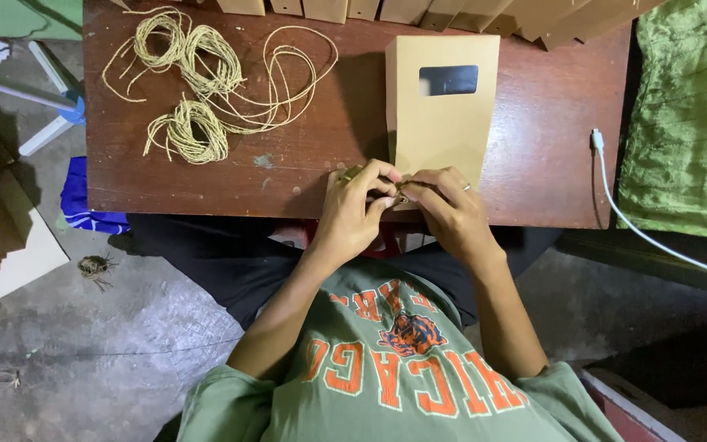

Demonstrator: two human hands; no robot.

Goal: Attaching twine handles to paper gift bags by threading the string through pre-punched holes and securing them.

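A flat brown paper bag [443, 115] with a small dark window lies on the brown wooden table [304, 147], its near end toward me. My left hand [359, 209] and my right hand [445, 209] meet at that near end. The fingers of both hands pinch a short piece of tan twine [403, 196] against the bag's edge. A ring shows on a finger of my right hand. Most of the twine in my fingers is hidden.
Several loose coils of tan twine [202, 82] lie on the table's left half. More brown paper bags [419, 10] line the far edge. A white cable [615, 196] hangs off the right side beside green cloth [685, 115]. Cardboard pieces [2, 237] lie on the floor at left.
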